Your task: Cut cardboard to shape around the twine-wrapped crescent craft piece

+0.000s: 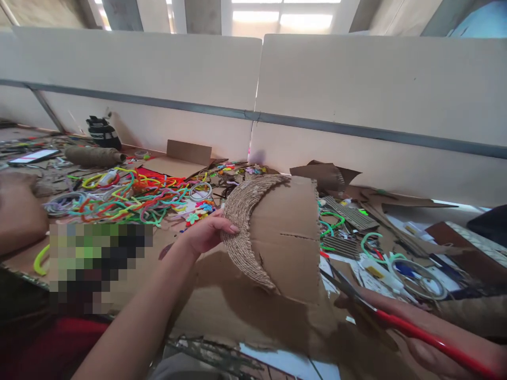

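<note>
My left hand (208, 232) is closed on the left edge of a cardboard piece (289, 232), thumb on top. A crescent of coiled twine (241, 227) covers that edge, and a short slit runs across the bare cardboard. At the lower right, my right hand (420, 327) grips red-handled scissors (380, 314). Their blades point toward the cardboard's right edge; whether they touch it I cannot tell. Beneath the piece lies a larger brown cardboard sheet (245, 316).
Tangled colourful pipe cleaners (130, 195) spread at the left, near a twine spool (95, 157) and a phone (34, 157). Another person's arm (19, 211) rests at the far left. Tape rolls (418, 279) and cardboard scraps (352, 214) lie at the right. A white partition (356, 84) stands behind.
</note>
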The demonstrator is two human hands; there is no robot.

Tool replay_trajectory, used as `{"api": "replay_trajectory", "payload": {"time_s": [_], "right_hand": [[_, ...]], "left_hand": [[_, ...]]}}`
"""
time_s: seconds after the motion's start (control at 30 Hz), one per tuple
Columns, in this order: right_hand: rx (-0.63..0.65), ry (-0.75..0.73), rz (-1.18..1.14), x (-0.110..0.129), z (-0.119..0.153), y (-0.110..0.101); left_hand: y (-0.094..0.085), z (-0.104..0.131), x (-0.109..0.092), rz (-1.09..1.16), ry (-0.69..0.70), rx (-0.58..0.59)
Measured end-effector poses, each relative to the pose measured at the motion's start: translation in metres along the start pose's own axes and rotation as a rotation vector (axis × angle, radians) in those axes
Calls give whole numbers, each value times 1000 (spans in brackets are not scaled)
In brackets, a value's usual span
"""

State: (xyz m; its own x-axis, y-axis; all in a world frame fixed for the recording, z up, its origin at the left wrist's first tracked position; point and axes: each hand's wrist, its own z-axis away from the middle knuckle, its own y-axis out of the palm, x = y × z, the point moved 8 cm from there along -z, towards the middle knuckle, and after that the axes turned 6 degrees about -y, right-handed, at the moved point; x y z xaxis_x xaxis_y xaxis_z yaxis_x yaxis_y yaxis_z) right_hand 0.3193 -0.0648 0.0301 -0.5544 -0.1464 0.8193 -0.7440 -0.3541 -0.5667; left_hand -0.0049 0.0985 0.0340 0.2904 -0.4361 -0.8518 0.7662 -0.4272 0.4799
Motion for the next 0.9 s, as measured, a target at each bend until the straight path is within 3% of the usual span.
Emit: {"api": "replay_trajectory", "payload": {"time_s": [0.17,0.27,0.4,0.57,0.77,0.9], "right_hand": [[92,115,91,0,10,3],[182,122,103,23,0,13],[198,132,19,50,-16,36],[89,149,-1,32,-15,48],[195,182,8,17,-6,44],[216,219,36,13,-4,40]], "left_hand": [[13,-5,19,-51,-102,122],[15,-8,26,-80,-129,157],[12,-11,31,-125,-153,140],[7,-15,32,-127,-149,161],[10,-14,34,-136,-145,207],[10,-13,36,-154,-161,177]]}}
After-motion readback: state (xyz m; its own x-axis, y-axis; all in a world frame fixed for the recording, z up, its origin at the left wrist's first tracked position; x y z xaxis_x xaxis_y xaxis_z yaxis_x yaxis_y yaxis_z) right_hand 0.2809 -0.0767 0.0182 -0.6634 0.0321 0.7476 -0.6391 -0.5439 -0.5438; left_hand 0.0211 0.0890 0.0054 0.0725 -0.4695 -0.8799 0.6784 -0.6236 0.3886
